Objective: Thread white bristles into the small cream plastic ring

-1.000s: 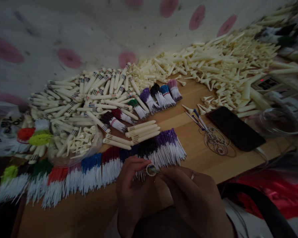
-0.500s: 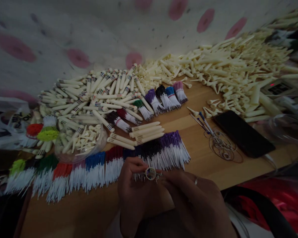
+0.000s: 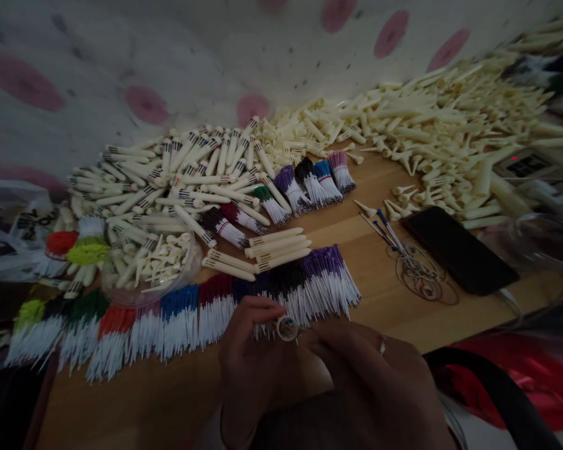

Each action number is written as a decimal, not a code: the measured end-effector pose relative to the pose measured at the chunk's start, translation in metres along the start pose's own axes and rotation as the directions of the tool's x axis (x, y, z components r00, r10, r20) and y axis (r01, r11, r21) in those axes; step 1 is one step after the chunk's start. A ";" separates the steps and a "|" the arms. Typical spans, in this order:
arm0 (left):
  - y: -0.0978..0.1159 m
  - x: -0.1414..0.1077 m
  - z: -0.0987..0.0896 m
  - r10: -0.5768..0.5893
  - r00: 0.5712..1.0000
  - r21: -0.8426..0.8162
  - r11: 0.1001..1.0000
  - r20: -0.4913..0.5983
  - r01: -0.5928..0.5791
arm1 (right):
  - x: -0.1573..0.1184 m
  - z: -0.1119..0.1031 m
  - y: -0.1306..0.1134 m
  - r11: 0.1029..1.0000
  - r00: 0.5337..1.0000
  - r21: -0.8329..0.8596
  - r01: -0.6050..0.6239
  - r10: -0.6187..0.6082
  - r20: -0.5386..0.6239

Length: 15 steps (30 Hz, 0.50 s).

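Note:
Between thumb and fingers, my left hand (image 3: 246, 359) grips a pale pen barrel (image 3: 287, 328) whose round open end faces up toward me. Small dark tips show inside that opening. My right hand (image 3: 373, 375), with a ring on one finger, is closed in a pinch just right of the opening; whatever it holds is too small and dark to make out. Beyond both hands lies a row of white pen refills sorted by end colour, among them purple refills (image 3: 331, 281) and black refills (image 3: 288, 287). Several cream pen barrels (image 3: 279, 247) with slotted ends lie behind that row.
A plastic bowl (image 3: 194, 265) of cream pen parts stands at left. Banded refill bundles (image 3: 326, 178) and heaped pen barrels (image 3: 141, 184) lie toward the wall. On the right are a phone (image 3: 460, 250), tangled cords (image 3: 417, 272) and a large pile of cream parts (image 3: 431, 119).
My right hand has drawn slightly back to the right from the barrel's mouth. The barrel has shifted a little, while the left hand keeps its grip.

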<state>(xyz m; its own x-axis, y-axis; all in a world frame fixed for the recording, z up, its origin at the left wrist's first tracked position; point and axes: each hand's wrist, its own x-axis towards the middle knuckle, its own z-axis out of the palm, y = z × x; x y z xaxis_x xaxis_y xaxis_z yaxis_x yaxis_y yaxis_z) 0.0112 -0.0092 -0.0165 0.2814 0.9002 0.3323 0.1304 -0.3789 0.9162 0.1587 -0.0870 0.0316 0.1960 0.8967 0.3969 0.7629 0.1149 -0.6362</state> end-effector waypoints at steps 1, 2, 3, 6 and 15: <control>0.000 0.000 -0.002 -0.002 0.999 0.013 1.000 0.036 0.002 | 0.001 -0.001 0.000 1.000 1.000 -0.011 -0.003 0.002 -0.019; 0.001 -0.001 -0.004 -0.004 0.998 0.024 1.000 0.065 0.002 | 0.001 -0.002 -0.001 1.000 0.999 -0.021 -0.005 0.004 -0.037; 0.001 0.000 -0.006 -0.002 0.996 0.033 0.999 0.087 -0.001 | 0.001 -0.002 -0.001 1.000 0.999 -0.026 -0.006 0.004 -0.043; 0.002 0.002 -0.008 0.025 0.991 0.052 0.998 0.130 -0.032 | 0.000 -0.003 -0.001 0.999 0.999 -0.050 -0.010 0.008 -0.039; 0.004 0.007 -0.009 0.114 0.977 0.108 0.985 0.178 -0.135 | -0.004 -0.003 0.004 0.998 1.000 -0.062 -0.022 0.021 -0.015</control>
<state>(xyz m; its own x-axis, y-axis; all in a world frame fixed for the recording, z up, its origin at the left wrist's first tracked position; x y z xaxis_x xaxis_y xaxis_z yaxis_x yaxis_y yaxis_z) 0.0051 -0.0024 -0.0080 0.4588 0.7986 0.3896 0.1929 -0.5176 0.8336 0.1630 -0.0914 0.0298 0.2215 0.8922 0.3935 0.7953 0.0682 -0.6024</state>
